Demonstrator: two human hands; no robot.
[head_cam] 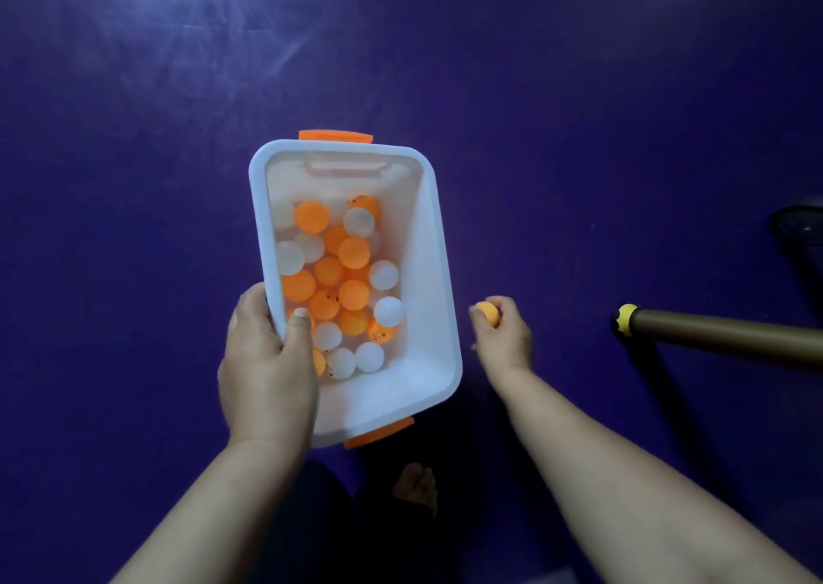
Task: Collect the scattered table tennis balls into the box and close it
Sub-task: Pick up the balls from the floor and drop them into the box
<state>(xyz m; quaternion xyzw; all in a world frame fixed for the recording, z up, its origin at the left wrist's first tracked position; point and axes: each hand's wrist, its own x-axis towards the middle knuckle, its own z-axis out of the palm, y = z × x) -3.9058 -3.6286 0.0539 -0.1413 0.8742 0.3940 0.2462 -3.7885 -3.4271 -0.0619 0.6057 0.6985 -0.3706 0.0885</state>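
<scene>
One box (425, 272), some twenty balls (354, 252) inside; left hand (267, 361) grips rim; right hand (505, 334) beside box pinches one orange ball (488, 313).

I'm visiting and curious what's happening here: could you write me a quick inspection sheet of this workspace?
Surface: glossy dark purple floor.
Job's things: open white box with orange latches, holding orange and white balls; no lid seen.
Clutter: brown tube with yellow end at right; dark round object at right edge, unclear.
Grippers: left hand grips the box's left rim; right hand pinches an orange ball beside the box.
Cables: nothing seen.
Surroundings: a bare foot below the box.
</scene>
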